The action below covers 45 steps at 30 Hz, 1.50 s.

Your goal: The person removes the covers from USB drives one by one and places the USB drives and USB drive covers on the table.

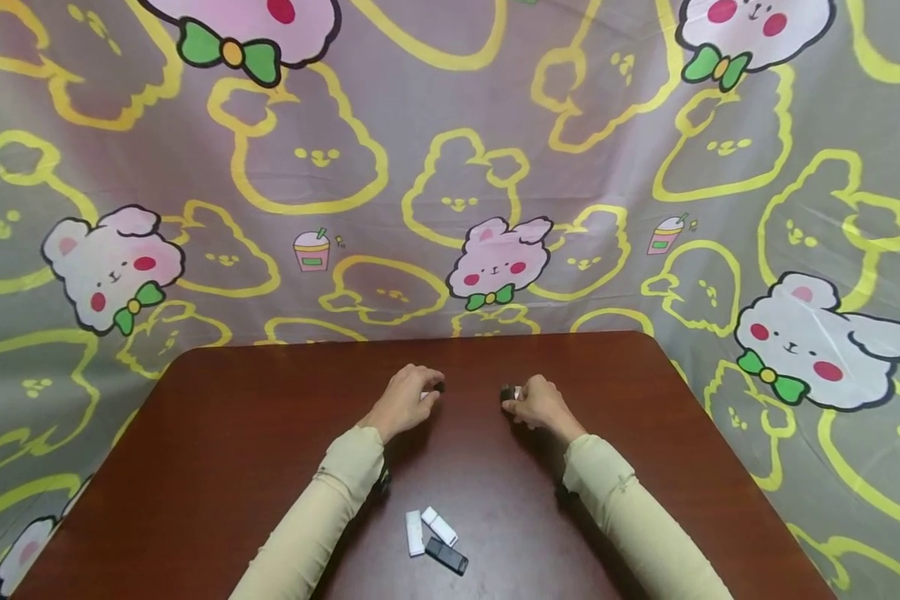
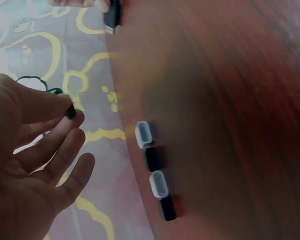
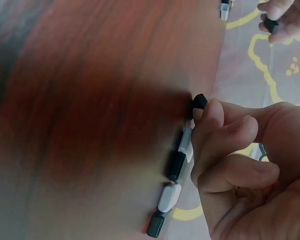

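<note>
My left hand [image 1: 405, 402] is over the far left-centre of the table, thumb and fingertips pinching a small black cap [image 3: 271, 24]. Its other fingers are spread in the left wrist view. Across from it, my right hand [image 1: 542, 406] pinches a black USB stick [image 2: 112, 14], whose metal plug shows in the left wrist view. Beside the left hand runs a row of small hollow caps, white [image 2: 159, 184] and black [image 2: 152, 158] in turn. Close to the right hand stands another row of white [image 3: 169, 198] and black [image 3: 176, 166] pieces, partly hidden by its fingers.
On the near part of the brown table [image 1: 270, 450] lie two white USB sticks [image 1: 415, 533] and a black USB stick [image 1: 446, 556], close together. A patterned curtain [image 1: 390, 167] hangs behind the table's far edge and along both sides.
</note>
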Tool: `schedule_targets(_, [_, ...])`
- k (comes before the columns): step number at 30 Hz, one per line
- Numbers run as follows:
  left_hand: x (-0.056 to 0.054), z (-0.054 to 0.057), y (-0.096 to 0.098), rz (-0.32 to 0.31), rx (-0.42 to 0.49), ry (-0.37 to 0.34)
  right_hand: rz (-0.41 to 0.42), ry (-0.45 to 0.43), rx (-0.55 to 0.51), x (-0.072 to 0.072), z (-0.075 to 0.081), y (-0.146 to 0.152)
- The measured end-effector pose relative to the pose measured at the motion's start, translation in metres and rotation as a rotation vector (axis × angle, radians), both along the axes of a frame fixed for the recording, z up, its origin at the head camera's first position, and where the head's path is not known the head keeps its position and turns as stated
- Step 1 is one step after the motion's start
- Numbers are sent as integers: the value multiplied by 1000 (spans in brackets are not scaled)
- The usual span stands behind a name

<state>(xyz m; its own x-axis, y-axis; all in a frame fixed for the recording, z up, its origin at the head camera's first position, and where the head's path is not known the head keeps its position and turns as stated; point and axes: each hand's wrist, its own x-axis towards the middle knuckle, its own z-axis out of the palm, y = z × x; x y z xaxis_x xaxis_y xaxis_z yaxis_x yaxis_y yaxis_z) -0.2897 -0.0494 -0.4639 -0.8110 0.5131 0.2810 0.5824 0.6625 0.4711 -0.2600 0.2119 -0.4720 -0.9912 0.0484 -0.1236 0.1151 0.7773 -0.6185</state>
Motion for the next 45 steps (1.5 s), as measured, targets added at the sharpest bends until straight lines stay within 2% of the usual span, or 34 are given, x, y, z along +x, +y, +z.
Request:
schedule_targets(3, [-5,-2,2,18,-22,-34,9,3,0,0,0,1])
schedule_targets(8, [-9,-7,3,14,-53,-42,2,-16,7,0,-1,0])
schedule_targets(19, [-13,-5,7,-24,-76,32,-31,-53,63,0,3,-2])
schedule_targets(24, [-16,-7,10,-38,-124,41,-40,-9,104,5,12,-5])
schedule_targets(28, [-19,-8,11,-40,-158,30,26,72,198,8,19,-6])
schedule_targets(30, [-21,-9,12,-44,-186,21,68,76,235,9,20,-6])
schedule_targets(37, [-23,-15,12,-45,-267,-46,201,-40,284,12,15,-6])
schedule_targets(42, [-25,-17,13,-57,-287,-43,206,-64,280,13,13,-3])
schedule_targets(45, [-26,-17,14,-66,-281,-48,191,-46,278,12,14,-2])
